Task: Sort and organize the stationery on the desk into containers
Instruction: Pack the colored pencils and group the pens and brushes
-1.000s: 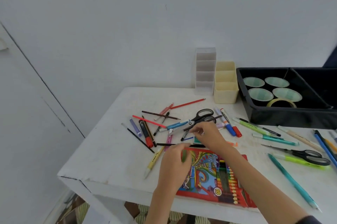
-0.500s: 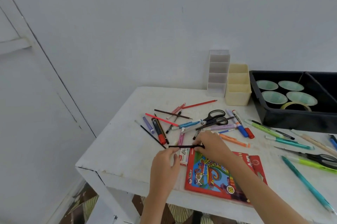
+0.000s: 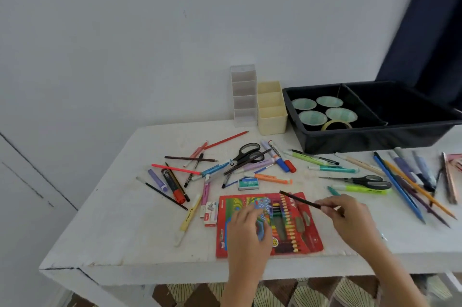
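Holding: the right hand (image 3: 350,219) pinches one end of a dark pencil (image 3: 298,198) between thumb and curled fingertips
Dark pencil: lifted off the desk (image 3: 100,231), slanting up and to the left over the top right corner of the red coloured-pencil box (image 3: 308,239)
Left hand (image 3: 247,228): palm down on the left half of the red box, fingers loosely bent and resting on its cover, gripping nothing that shows
Red box: flat near the front edge of the desk, between the two hands
Containers: a clear divided organiser (image 3: 243,97) and a cream divided organiser (image 3: 272,113) stand side by side at the back – just right of them sits a black tray (image 3: 375,138)
Inside the tray: four pale green cups (image 3: 312,116) and a roll of tape (image 3: 336,124) in its left part
Loose in the middle: black scissors (image 3: 246,155) among crossed pens and pencils, an orange marker (image 3: 272,178), a small teal box (image 3: 248,183) just behind the red box
Loose on the left: a red-capped marker (image 3: 175,188), a purple marker (image 3: 157,179), a yellow highlighter (image 3: 190,216)
Loose on the right: second scissors (image 3: 367,180) lying over a green highlighter, with a fan of long pencils (image 3: 412,189) just beyond them
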A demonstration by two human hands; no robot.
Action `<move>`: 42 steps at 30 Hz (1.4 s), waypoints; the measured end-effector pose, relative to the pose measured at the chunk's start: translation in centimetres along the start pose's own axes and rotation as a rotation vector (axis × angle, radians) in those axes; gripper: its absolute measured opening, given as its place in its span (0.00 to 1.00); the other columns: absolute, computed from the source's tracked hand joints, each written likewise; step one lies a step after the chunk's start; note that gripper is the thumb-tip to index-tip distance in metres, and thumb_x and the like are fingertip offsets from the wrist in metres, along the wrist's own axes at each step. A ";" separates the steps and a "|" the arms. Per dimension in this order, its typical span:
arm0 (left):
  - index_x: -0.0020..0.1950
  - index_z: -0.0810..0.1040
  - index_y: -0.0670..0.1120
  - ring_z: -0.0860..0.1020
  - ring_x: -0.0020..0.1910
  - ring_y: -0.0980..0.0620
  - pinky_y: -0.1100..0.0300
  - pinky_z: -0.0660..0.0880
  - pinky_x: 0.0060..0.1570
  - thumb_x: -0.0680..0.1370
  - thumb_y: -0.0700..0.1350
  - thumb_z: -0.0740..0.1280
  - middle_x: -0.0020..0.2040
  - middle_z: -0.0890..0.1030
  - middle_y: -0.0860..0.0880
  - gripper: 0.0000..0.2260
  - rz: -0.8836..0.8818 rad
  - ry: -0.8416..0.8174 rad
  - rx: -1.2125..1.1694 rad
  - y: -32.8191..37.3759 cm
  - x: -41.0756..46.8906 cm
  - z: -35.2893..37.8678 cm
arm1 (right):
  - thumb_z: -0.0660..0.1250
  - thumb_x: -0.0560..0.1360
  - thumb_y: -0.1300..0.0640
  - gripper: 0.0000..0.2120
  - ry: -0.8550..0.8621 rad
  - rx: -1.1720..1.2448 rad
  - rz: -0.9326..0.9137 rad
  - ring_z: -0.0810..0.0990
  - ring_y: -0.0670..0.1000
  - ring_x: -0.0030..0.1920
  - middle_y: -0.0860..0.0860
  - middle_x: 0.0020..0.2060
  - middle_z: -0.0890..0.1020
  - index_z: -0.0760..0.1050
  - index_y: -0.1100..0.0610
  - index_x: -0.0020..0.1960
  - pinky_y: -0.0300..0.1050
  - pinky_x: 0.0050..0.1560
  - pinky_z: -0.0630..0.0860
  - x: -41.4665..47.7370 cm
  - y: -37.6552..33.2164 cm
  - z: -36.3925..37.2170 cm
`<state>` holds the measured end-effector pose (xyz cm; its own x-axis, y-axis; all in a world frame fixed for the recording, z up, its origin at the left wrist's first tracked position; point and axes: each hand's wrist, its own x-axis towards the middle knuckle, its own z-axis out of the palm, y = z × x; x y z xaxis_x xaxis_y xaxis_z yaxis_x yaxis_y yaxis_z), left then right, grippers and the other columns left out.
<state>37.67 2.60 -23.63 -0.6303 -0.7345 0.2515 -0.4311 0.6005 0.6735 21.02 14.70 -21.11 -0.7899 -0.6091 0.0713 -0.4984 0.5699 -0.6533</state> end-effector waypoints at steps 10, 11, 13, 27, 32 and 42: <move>0.45 0.78 0.52 0.77 0.47 0.50 0.46 0.76 0.50 0.69 0.64 0.58 0.43 0.79 0.55 0.19 0.011 0.061 0.214 2.8 -1.0 4.9 | 0.68 0.74 0.60 0.13 -0.074 -0.200 0.044 0.73 0.43 0.47 0.38 0.41 0.74 0.77 0.40 0.43 0.48 0.57 0.71 -2.9 3.8 -4.0; 0.46 0.78 0.52 0.76 0.48 0.51 0.46 0.75 0.52 0.70 0.64 0.59 0.43 0.79 0.56 0.18 0.006 0.065 0.204 2.9 -1.1 5.0 | 0.68 0.74 0.60 0.12 -0.072 -0.189 0.020 0.72 0.43 0.47 0.37 0.41 0.73 0.79 0.41 0.45 0.48 0.57 0.71 -2.9 3.5 -3.4; 0.51 0.78 0.53 0.74 0.51 0.52 0.48 0.68 0.56 0.71 0.60 0.65 0.45 0.79 0.57 0.14 -0.026 0.055 0.107 3.2 -1.1 5.1 | 0.68 0.74 0.59 0.10 -0.055 -0.167 -0.029 0.72 0.43 0.47 0.39 0.42 0.74 0.81 0.44 0.48 0.47 0.56 0.71 -2.9 2.9 -1.7; 0.60 0.78 0.49 0.71 0.64 0.53 0.51 0.67 0.64 0.73 0.52 0.67 0.62 0.77 0.52 0.17 0.081 0.160 0.119 0.5 -1.6 4.9 | 0.66 0.74 0.48 0.12 -0.011 -0.163 -0.169 0.63 0.45 0.55 0.45 0.55 0.68 0.73 0.47 0.57 0.37 0.55 0.60 -0.2 -0.1 4.6; 0.71 0.67 0.47 0.48 0.71 0.62 0.73 0.34 0.68 0.78 0.65 0.44 0.73 0.63 0.52 0.31 0.037 0.055 0.114 -0.5 -2.2 4.6 | 0.64 0.77 0.55 0.11 0.057 -0.165 -0.153 0.62 0.44 0.52 0.45 0.51 0.68 0.77 0.48 0.59 0.34 0.51 0.60 -0.6 1.3 4.1; 0.75 0.58 0.51 0.39 0.72 0.66 0.73 0.31 0.67 0.69 0.73 0.29 0.75 0.52 0.58 0.44 0.009 -0.017 0.116 -1.1 -2.5 4.8 | 0.70 0.71 0.62 0.10 0.113 0.035 -0.176 0.68 0.47 0.50 0.48 0.48 0.76 0.76 0.56 0.52 0.39 0.50 0.69 -0.4 0.0 6.0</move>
<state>36.61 5.26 -28.33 -0.6450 -0.7242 0.2441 -0.4968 0.6400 0.5861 23.47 11.62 -25.71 -0.7276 -0.6307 0.2698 -0.6213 0.4392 -0.6489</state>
